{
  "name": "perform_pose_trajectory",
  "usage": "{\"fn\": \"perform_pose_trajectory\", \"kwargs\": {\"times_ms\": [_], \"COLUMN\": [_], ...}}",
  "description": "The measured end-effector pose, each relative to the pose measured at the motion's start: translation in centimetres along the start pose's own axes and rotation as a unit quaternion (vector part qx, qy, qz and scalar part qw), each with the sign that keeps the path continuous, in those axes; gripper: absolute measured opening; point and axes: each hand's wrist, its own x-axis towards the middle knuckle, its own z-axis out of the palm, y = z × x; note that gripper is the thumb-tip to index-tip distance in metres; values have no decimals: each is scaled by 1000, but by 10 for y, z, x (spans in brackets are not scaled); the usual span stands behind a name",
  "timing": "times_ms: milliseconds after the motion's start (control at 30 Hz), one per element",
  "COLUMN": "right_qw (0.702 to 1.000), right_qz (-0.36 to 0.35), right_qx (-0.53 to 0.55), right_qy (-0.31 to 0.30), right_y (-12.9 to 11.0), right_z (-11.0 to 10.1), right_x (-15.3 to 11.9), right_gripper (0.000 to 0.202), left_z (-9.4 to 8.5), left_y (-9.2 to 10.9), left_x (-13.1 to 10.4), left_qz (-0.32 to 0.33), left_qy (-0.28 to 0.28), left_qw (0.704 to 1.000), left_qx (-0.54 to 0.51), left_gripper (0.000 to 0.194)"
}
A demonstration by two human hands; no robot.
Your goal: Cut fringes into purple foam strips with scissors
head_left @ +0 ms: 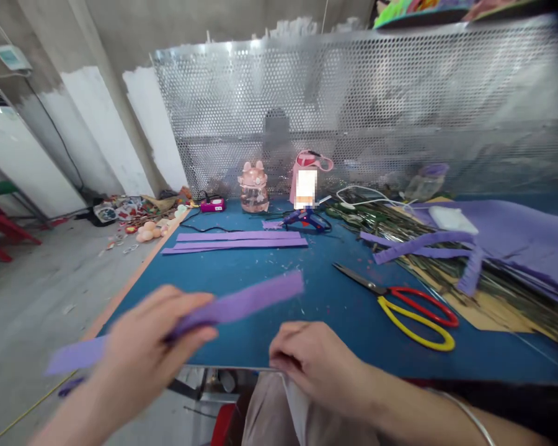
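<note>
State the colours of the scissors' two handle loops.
The scissors have one red loop and one yellow loop, shown best in the head view.

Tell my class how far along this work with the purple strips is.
Done: several purple strips look cut and laid out on the table. In hand: another strip, in the left hand. Perhaps left: finishing that one; the wide purple sheet isn't in strips and the scissors lie unheld.

Purple strip (255,298) in left hand (160,337)
</note>
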Motion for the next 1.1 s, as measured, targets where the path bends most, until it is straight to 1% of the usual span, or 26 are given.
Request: {"fn": "perform_pose_trajectory", "kwargs": {"times_ms": [33, 67, 100, 133, 167, 200, 233, 267, 300, 333, 367, 433, 533, 567, 667, 733, 800, 867, 933, 1000, 1100], "right_qw": [997, 984, 960, 927, 886, 846, 812, 790, 779, 777, 780, 789, 791, 791, 787, 777, 770, 769, 772, 779, 787], "right_qz": [44, 93, 135, 170, 189, 195, 194, 190, 185, 181, 182, 195, 228, 238, 264, 280, 283, 270, 262, 272, 295], "right_qx": [68, 149, 238, 326, 407, 472, 510, 524, 518, 501, 482, 454, 428, 416, 370, 339, 321, 333, 356, 352, 319], "right_qy": [12, 30, 51, 78, 112, 156, 207, 257, 301, 335, 355, 366, 372, 379, 417, 450, 472, 474, 457, 442, 439], "right_y": [-6, -8, -8, -5, -2, 3, 7, 10, 13, 15, 16, 16, 15, 16, 22, 31, 40, 49, 55, 57, 56], "right_z": [5, 8, 11, 13, 13, 13, 13, 12, 11, 11, 10, 10, 10, 9, 2, -5, -12, -16, -18, -16, -14], "right_x": [-11, -21, -30, -38, -46, -52, -58, -62, -66, -69, -70, -72, -71, -71, -74, -79, -84, -90, -93, -92, -89], "right_gripper": [10, 18, 31, 40, 44, 42, 38, 36, 36, 34, 31, 29, 31, 32, 32, 32, 30, 28, 28, 28, 28], "left_z": [2, 7, 14, 22, 31, 39, 47, 53, 57, 59, 59, 55, 48, 45, 36, 25, 13, 1, -7, -7, 2], "left_y": [18, 34, 48, 58, 64, 68, 70, 70, 69, 69, 68, 68, 66, 64, 48, 31, 12, -6, -22, -34, -49], "left_x": [3, 5, 8, 10, 13, 15, 17, 18, 19, 19, 18, 14, 9, 8, 7, 8, 8, 9, 11, 14, 20], "left_qz": [50, 80, 87, 82, 80, 74, 71, 69, 69, 68, 68, 69, 61, 52, -4, -48, -86, -115, -140, -157, -172], "left_qy": [-17, -38, -53, -69, -75, -85, -98, -113, -130, -144, -153, -162, -187, -195, -220, -261, -286, -286, -271, -245, -212], "left_qw": [998, 993, 989, 986, 983, 981, 978, 975, 972, 971, 970, 972, 974, 975, 973, 962, 953, 950, 952, 956, 962], "left_qx": [-35, -73, -104, -128, -147, -161, -171, -178, -181, -181, -176, -156, -110, -97, -68, -55, -50, -46, -39, -21, 5], "left_gripper": [25, 20, 17, 16, 17, 18, 19, 20, 22, 22, 21, 20, 37, 39, 34, 29, 27, 26, 27, 28, 32]}}
